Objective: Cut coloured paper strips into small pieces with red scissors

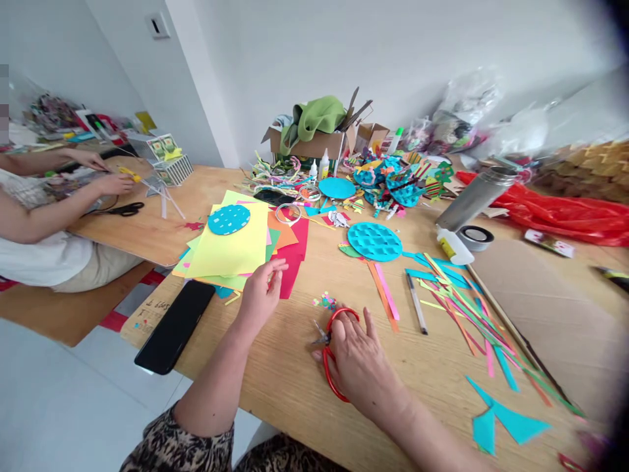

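Head view, and the right hand has the small scissors with red looped handles and metal blades firmly in its grip: fingers run through the loops, the blades jut out leftward ahead of the knuckles, slightly parted. Just beyond them sits a scatter of tiny multicoloured paper dots on the light wooden table. Over to the side, the left hand hovers half curled, a narrow gap between thumb and fingers, nothing visible in it, right beside the pale yellow rectangular paper sheet topping a coloured stack.
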The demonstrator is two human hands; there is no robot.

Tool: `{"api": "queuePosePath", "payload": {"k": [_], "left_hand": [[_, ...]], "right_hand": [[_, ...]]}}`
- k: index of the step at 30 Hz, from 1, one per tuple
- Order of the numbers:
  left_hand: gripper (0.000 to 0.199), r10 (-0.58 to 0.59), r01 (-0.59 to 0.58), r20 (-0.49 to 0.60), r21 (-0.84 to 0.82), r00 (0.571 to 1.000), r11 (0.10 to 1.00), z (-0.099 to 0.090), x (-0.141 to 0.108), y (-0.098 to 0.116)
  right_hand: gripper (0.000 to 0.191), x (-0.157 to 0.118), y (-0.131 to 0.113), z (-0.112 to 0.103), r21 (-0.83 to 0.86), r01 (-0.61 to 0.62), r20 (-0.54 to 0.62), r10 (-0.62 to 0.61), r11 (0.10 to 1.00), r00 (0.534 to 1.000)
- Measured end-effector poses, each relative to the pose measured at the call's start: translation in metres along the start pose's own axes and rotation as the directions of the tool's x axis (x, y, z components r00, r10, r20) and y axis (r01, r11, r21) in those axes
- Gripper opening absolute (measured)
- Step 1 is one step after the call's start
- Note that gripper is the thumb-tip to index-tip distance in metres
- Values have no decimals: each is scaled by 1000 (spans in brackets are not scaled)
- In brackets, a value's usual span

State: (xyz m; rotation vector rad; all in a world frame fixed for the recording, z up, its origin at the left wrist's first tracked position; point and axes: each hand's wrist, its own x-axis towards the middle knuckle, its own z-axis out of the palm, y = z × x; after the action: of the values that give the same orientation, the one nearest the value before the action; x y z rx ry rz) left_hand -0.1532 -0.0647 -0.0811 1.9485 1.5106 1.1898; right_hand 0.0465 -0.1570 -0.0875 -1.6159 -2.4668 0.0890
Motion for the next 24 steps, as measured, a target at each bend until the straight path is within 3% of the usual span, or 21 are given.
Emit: {"api": "queuePosePath", "payload": {"k": [4, 8, 10, 20, 24], "left_hand": [[24, 150, -190, 144, 329, 978, 925, -6, -13, -5], [31, 208, -367, 368, 439, 906, 820, -6, -26, -7], [35, 210, -411, 424, 467, 881, 783, -4, -28, -7], [47, 146, -394, 446, 535, 883, 747, -4, -16, -13], [45, 171, -437, 469, 547, 867, 714, -4, -14, -12]], "right_hand": [[24, 7, -7, -2, 74, 37, -7, -36, 997, 999], [29, 2, 2, -1, 111, 32, -100, -21, 993, 995], [37, -2, 9, 0, 137, 15, -140, 5, 990, 990], [45, -7, 17, 5, 264, 32, -171, 14, 964, 985], [33, 7, 17, -7, 299, 74, -118, -41, 951, 992]]}}
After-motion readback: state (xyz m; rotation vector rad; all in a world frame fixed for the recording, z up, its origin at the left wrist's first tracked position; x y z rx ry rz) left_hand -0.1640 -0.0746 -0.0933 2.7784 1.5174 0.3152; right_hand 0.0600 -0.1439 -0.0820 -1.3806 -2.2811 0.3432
